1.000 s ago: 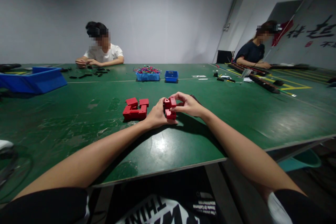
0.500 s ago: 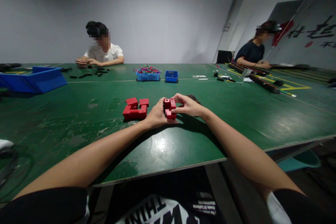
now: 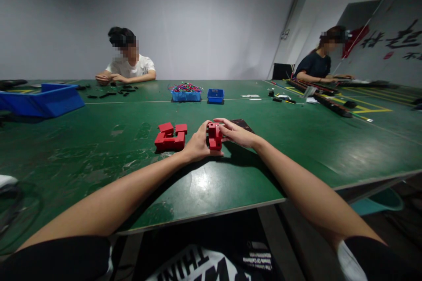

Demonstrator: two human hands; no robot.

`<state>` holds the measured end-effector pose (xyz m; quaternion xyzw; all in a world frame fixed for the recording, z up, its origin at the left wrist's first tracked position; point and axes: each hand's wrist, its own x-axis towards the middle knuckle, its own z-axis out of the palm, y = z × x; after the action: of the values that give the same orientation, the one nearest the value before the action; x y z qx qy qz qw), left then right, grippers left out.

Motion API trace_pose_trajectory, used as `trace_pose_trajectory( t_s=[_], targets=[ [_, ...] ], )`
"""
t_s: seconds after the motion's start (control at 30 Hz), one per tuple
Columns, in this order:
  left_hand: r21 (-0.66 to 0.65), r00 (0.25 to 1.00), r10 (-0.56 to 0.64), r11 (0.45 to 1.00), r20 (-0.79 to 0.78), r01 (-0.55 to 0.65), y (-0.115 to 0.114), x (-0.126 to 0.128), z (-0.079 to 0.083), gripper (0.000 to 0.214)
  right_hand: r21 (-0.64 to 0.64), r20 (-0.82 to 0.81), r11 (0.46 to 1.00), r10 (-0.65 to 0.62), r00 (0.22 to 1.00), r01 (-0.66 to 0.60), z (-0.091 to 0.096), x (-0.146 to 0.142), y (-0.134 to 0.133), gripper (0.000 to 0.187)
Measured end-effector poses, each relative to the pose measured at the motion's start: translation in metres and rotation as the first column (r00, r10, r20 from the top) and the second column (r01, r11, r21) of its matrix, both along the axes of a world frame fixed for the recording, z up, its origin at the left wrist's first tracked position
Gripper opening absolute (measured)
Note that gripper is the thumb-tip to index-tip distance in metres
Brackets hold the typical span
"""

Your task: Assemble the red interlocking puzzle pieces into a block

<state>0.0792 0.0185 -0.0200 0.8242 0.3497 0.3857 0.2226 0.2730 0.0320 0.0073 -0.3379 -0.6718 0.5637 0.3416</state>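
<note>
A notched red block [image 3: 215, 138] stands upright between my hands near the front of the table. My left hand [image 3: 198, 142] is closed around its left side, with the thumb at the bottom. My right hand [image 3: 235, 134] grips the block's right side, its fingers against the upper part. To the left of my left hand sits a group of similar red blocks [image 3: 169, 141], two smaller red pieces lying at its back. Behind my right hand a dark flat object [image 3: 243, 125] is partly hidden.
On the green table [image 3: 132, 175], a blue bin [image 3: 57, 101] stands at left. Farther back are a blue tray of colourful small parts [image 3: 186, 95] and a small blue tray [image 3: 215, 95]. Two people sit beyond, one beside long dark strips [image 3: 329, 102].
My right fingers have moved up along the red block, uncovering its lower part. The block is turned slightly between my hands. The group of red blocks has stayed in place.
</note>
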Motion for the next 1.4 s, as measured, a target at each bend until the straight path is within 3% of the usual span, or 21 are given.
trace_pose_trajectory(
  t_s=[0.2, 0.43, 0.53, 0.67, 0.73, 1.17, 1.4],
  targets=[
    [-0.003, 1.000, 0.019, 1.000, 0.006, -0.019, 0.002, -0.001, -0.002, 0.111, 0.046, -0.051, 0.998, -0.029, 0.998, 0.032, 0.000, -0.013, -0.007, 0.041],
    [0.018, 1.000, 0.010, 1.000, 0.010, -0.010, 0.005, -0.002, -0.007, 0.107, -0.098, -0.052, 0.992, -0.079, 0.996, 0.074, -0.005, -0.016, -0.007, 0.033],
    [0.025, 1.000, -0.008, 1.000, 0.015, 0.007, 0.003, -0.001, -0.005, 0.108, -0.100, -0.059, 0.992, -0.086, 0.995, 0.080, -0.007, -0.018, -0.007, 0.034],
    [-0.039, 0.999, 0.012, 0.999, 0.035, -0.010, -0.001, 0.000, 0.002, 0.063, -0.008, -0.035, 0.996, -0.090, 0.995, 0.090, -0.008, -0.019, -0.005, 0.036],
    [-0.069, 0.998, 0.033, 0.997, 0.049, -0.030, -0.002, 0.000, 0.003, 0.053, 0.001, -0.018, 0.993, -0.122, 0.992, 0.122, -0.008, -0.021, -0.005, 0.035],
    [-0.088, 0.993, 0.019, 0.996, 0.120, -0.008, 0.000, 0.004, -0.002, 0.053, -0.102, -0.113, 0.988, -0.124, 0.986, 0.113, -0.004, -0.024, -0.008, 0.029],
    [-0.062, 0.991, 0.014, 0.998, 0.133, -0.006, 0.001, 0.006, -0.005, 0.054, -0.045, -0.098, 0.994, -0.104, 0.990, 0.100, -0.004, -0.021, -0.008, 0.030]
  ],
)
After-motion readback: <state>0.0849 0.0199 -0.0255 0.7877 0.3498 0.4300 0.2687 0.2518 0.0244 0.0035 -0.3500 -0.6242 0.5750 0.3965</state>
